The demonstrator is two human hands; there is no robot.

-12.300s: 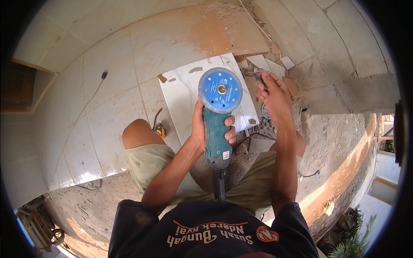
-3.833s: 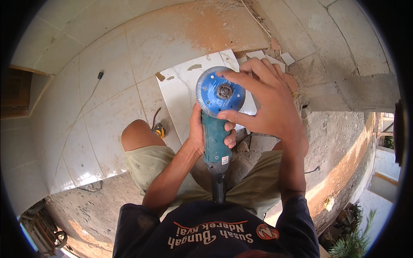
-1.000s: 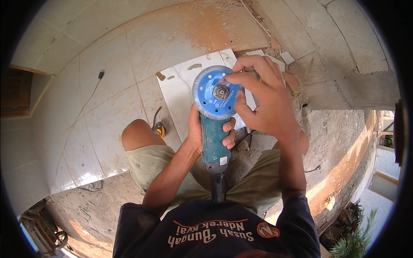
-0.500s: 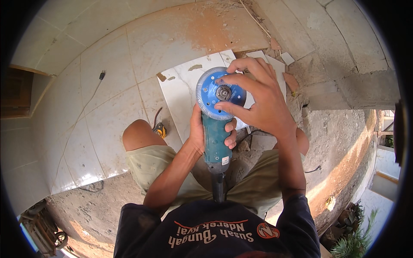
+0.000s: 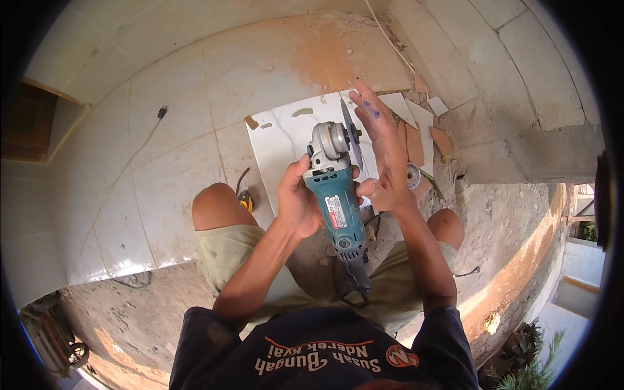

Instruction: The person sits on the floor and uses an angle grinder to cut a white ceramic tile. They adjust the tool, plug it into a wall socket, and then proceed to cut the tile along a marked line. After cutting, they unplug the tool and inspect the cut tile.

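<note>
My left hand (image 5: 296, 203) grips the teal angle grinder (image 5: 335, 208), its metal head up and turned so the cutting disc (image 5: 346, 117) stands edge-on at its right side. My right hand (image 5: 389, 156) is open just right of the disc, fingers stretched up with blue marks on them, thumb near the grinder's body; whether it touches is unclear. Beneath lies a white marbled tile (image 5: 273, 149) with several tan patches. Behind my right hand, a small metal disc (image 5: 413, 177) lies among tile scraps (image 5: 441, 141). A yellow tape measure (image 5: 246, 202) is beside my left knee.
A cable with a black plug (image 5: 162, 113) runs across the floor tiles at left. A grey concrete ledge (image 5: 530, 156) edges the right side, with rough ground (image 5: 513, 221) below it. A wheeled item (image 5: 77, 353) stands at lower left, a plant (image 5: 539, 357) at lower right.
The grinder has turned from disc face up to disc edge-on, showing its metal head. My right hand has let go of the disc's centre and opened, fingers stretched upward.
</note>
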